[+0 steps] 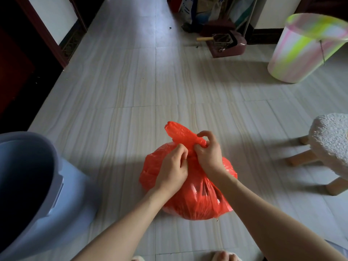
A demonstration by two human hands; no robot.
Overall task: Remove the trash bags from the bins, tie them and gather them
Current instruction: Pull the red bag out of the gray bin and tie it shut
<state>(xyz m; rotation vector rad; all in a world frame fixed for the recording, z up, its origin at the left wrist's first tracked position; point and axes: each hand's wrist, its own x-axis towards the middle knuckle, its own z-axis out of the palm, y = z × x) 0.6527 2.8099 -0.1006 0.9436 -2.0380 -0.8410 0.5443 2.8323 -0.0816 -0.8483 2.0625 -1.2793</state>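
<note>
While I watch through the head camera, the nearest things are my own toes (pixel 223 256) at the bottom edge of the view, standing on the pale striped tile floor (pixel 122 102). Both bare forearms reach forward from there to a red trash bag (pixel 195 196) that sits on the floor between them, full and rounded, with dark contents showing faintly through the plastic. My left hand (pixel 174 169) has its grip closed on the gathered neck of the bag, fingers curled in and pinching the plastic. My right hand (pixel 207 151) is touching the left at the neck, its grip closed round the twisted top, thumb and forefinger hooked over it. A loose tail of red plastic (pixel 178 131) sticks up and away beyond the right hand's fingers.

To the left, just beside my left arm, stands a pale blue bin (pixel 62 178), its dark inside partly in view; I cannot tell what is in it. To the right, apart from the bag, is a white fuzzy stool (pixel 331 142) on light wooden legs.

Farther off on the right stands a second bin (pixel 301 48), translucent with pink and yellow-green streaks. Beyond it, against the far wall, lie a dark red dustpan (pixel 229 46) with a wooden handle and some bags and packages (pixel 197 10), too blurred to identify. A dark doorframe (pixel 43 32) runs along the left.
</note>
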